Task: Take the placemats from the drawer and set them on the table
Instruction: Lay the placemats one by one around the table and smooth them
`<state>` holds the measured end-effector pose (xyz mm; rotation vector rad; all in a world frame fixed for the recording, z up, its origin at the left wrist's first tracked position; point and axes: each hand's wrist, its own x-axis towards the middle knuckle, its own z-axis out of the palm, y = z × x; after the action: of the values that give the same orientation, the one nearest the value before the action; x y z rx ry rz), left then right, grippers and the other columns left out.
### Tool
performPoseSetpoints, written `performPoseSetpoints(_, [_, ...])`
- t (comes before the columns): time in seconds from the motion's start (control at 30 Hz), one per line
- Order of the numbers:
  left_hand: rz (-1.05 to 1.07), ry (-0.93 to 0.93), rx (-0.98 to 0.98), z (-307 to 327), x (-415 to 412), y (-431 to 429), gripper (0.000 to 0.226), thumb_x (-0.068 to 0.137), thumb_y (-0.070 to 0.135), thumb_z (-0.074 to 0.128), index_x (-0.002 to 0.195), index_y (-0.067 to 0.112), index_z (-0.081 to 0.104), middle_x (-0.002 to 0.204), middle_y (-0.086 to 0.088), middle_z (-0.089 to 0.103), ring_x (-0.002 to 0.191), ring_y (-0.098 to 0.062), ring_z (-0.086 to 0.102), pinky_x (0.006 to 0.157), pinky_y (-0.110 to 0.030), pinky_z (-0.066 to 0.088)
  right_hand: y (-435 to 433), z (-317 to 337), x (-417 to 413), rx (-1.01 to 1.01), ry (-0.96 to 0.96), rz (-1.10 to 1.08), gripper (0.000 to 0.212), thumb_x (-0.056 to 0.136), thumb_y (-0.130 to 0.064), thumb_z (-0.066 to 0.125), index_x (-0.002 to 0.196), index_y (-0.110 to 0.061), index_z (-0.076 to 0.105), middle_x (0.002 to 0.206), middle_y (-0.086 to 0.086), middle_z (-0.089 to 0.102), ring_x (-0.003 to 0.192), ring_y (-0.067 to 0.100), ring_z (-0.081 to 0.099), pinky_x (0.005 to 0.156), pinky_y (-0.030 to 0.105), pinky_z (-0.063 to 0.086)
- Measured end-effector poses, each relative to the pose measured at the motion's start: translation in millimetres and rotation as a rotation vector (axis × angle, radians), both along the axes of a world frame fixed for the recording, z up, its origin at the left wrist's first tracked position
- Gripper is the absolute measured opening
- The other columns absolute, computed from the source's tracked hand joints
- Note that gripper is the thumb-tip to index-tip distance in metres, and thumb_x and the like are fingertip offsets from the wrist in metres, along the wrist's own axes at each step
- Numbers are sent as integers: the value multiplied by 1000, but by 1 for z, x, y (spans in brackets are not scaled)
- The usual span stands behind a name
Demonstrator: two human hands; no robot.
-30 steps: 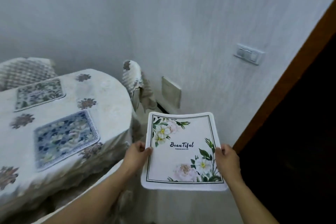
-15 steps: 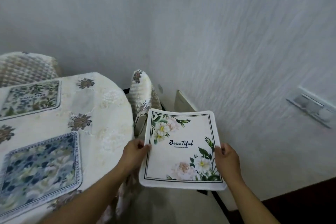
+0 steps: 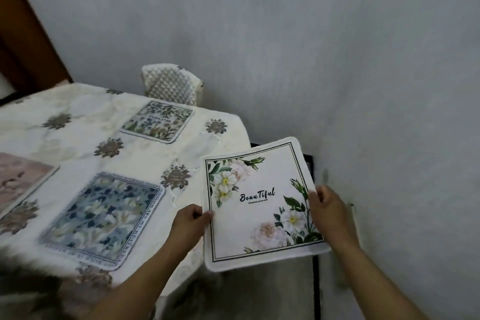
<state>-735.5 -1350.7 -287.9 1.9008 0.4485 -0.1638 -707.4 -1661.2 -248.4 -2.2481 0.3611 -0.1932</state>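
I hold a white placemat (image 3: 259,202) printed with flowers and the word "Beautiful" in the air just off the table's right edge. My left hand (image 3: 189,226) grips its left edge and my right hand (image 3: 328,215) grips its right edge. On the table (image 3: 78,117), covered with a cream flowered cloth, lie three placemats: a blue floral one (image 3: 104,218) near me, a green floral one (image 3: 157,121) at the far side, and a pink one (image 3: 20,179) cut off at the left.
A chair with a quilted cover (image 3: 171,84) stands behind the table against the grey wall (image 3: 337,60). A dark chair frame (image 3: 315,267) sits below the held placemat. A brown door frame (image 3: 28,41) rises at the far left.
The view has swung left and closer to the table, bringing more of the tabletop and a pink placemat into sight. Both hands keep their grip on the white placemat, now beside the table edge.
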Motion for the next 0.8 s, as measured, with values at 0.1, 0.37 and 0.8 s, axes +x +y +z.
performPoseSetpoints(0.1, [163, -2, -46, -3, 19, 7, 30, 87, 25, 71, 65, 15, 53, 53, 3, 53, 52, -18, 51, 57, -33, 43, 15, 5, 80, -45, 6, 186, 34, 94, -21, 51, 62, -16, 39, 57, 5, 45, 55, 20, 40, 53, 32, 30])
performPoseSetpoints(0.37, [461, 8, -119, -44, 105, 19, 29, 86, 25, 71, 72, 4, 56, 58, -4, 53, 53, -19, 49, 56, -33, 40, 67, -28, 251, -97, 50, 430, 27, 95, -22, 51, 72, -9, 49, 62, 9, 53, 59, 25, 49, 57, 33, 37])
performPoseSetpoints(0.8, [832, 184, 8, -91, 219, 1, 30, 89, 20, 68, 68, 15, 46, 59, 4, 48, 54, -11, 42, 52, -27, 32, 146, -119, 452, -151, 198, 866, 30, 95, -18, 51, 68, -9, 43, 58, 8, 48, 59, 28, 47, 58, 36, 38])
